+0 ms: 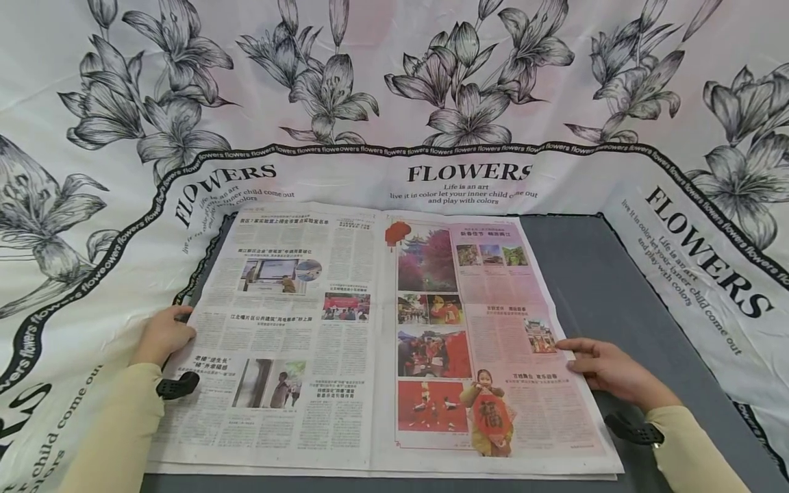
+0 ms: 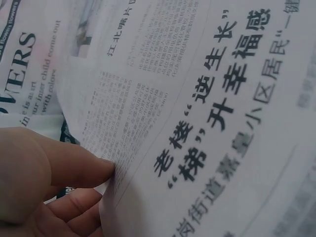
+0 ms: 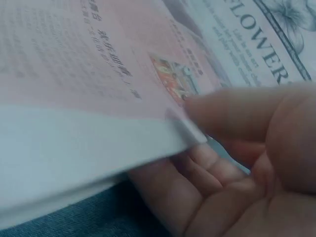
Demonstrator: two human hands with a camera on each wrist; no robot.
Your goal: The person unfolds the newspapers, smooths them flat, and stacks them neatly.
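A newspaper (image 1: 382, 424) lies spread open on the grey table, its left page mostly black text and its right page pink with several photos. My left hand (image 1: 161, 335) pinches the left edge of the paper; in the left wrist view the thumb (image 2: 81, 165) presses on top and the fingers curl beneath. On the opposite side my right hand (image 1: 616, 370) grips the right edge. Its thumb (image 3: 232, 113) lies over the pink page in the right wrist view, with the other fingers under the sheets.
White cloth (image 1: 351, 178) printed with lilies and the word FLOWERS hangs behind and along both sides. Grey tabletop (image 1: 573, 267) shows to the right of the newspaper. A black strap (image 1: 179, 385) sits on the left wrist, another black strap (image 1: 635, 430) on the right.
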